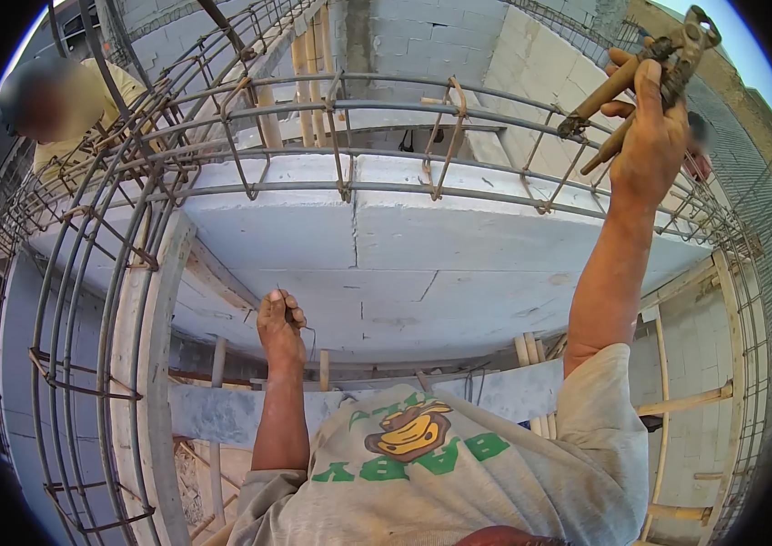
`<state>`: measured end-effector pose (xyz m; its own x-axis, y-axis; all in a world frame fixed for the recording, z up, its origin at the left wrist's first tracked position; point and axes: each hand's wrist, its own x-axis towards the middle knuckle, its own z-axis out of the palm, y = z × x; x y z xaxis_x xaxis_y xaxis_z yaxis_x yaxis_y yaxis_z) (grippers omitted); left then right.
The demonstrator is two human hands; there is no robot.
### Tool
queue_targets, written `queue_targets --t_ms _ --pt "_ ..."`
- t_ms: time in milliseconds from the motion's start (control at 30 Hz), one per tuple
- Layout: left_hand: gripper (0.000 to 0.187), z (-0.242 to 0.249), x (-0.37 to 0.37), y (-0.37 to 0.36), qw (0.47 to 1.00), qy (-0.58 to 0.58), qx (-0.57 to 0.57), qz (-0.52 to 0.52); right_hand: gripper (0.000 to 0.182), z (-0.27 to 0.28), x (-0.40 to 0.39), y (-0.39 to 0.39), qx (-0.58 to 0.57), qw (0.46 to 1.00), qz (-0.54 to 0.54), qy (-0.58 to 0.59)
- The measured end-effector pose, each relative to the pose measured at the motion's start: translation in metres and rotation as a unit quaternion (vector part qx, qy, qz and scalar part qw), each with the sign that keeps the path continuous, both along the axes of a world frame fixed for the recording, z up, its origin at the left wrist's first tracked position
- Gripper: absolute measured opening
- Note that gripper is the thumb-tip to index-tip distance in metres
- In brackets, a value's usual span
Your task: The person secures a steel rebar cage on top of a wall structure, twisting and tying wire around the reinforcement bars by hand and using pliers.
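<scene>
On the right, my right hand (648,150) is raised at the rebar cage and closed round rusty pincers (684,56). Their jaws point up and their two handles hang apart, down towards the bars. Lower and left of centre, my left hand (280,320) is closed in front of the pale block wall (277,232), with a thin dark wire (313,338) sticking out of its fingers. Along the top of the wall runs a horizontal rebar cage (386,187), its long bars crossed by stirrups. The handle ends overlap the cage's bars in view.
Upright rebar columns stand at the left (67,337) and right (754,318), beside wooden formwork boards (145,364). A person (113,100) is behind the bars at upper left; another (698,150) is partly visible beyond my right hand. Timber props and a grey plank (222,414) lie below.
</scene>
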<state>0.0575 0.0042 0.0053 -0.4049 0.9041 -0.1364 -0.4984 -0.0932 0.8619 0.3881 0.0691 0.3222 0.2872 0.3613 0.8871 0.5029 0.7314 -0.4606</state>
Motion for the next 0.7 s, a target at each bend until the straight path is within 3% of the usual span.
queue_targets --t_ms 200,333,500,700 --pt "0.024 0.006 -0.003 -0.007 1.0 -0.014 0.023 0.014 0.041 0.007 -0.007 0.025 -0.056 0.983 -0.114 -0.128" --pt "0.023 -0.002 -0.008 -0.017 0.999 -0.006 0.016 0.03 0.041 0.005 -0.019 0.044 -0.053 0.987 -0.053 -0.141" --pt "0.024 -0.001 -0.011 -0.026 0.999 -0.004 0.029 0.032 0.046 -0.017 -0.028 0.049 -0.176 0.945 -0.137 -0.238" --pt "0.023 0.019 -0.015 -0.028 0.999 -0.036 0.026 0.032 0.046 -0.052 -0.03 0.044 -0.304 0.896 -0.094 -0.308"
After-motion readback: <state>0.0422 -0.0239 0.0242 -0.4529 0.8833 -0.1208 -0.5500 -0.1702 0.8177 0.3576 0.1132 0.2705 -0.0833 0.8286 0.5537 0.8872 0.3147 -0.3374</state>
